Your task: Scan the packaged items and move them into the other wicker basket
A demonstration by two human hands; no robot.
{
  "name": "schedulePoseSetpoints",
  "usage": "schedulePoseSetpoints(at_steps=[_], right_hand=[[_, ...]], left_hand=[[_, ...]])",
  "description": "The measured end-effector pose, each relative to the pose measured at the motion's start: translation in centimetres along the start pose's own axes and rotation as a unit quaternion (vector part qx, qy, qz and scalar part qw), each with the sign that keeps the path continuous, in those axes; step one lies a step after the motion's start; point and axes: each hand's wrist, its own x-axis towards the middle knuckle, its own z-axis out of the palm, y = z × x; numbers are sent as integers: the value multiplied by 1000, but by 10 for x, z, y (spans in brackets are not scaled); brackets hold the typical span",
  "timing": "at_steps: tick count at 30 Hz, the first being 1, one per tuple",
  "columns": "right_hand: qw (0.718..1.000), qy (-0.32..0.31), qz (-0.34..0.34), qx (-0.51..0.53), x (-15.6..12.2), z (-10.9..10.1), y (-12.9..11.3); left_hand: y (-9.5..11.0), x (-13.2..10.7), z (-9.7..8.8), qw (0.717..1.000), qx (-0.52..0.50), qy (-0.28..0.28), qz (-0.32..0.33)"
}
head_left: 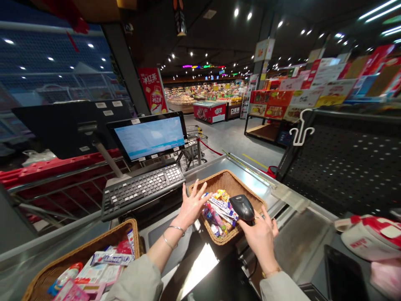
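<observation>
My right hand [261,236] is closed round the handle of a black barcode scanner [242,207], whose head is aimed into a wicker basket [228,180] of snack packets [219,209]. My left hand [192,205] hovers at the basket's left rim with fingers spread, holding nothing, fingertips close to the packets. Two thin bangles circle the left wrist.
A second wicker basket [78,255] with packets sits at the lower left. A keyboard [142,188] and a till screen [149,137] stand behind the hands on the steel counter [282,196]. A red-and-white bag [371,236] and a dark phone [343,274] lie at the right.
</observation>
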Motion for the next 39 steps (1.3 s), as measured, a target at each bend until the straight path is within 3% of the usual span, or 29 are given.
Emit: schedulePoseSetpoints(at_steps=[5, 12, 29, 39], right_hand=[[1000, 1, -6, -3, 0, 7, -7], [998, -27, -48, 11, -4, 16, -29], [980, -94, -164, 56, -29, 47, -91], [955, -180, -222, 73, -55, 72, -125]], left_hand=[[-6, -13, -7, 998, 22, 30, -55], [-18, -44, -13, 993, 38, 23, -105], [-41, -136, -45, 969, 64, 36, -234], [-45, -200, -59, 945, 70, 20, -318]])
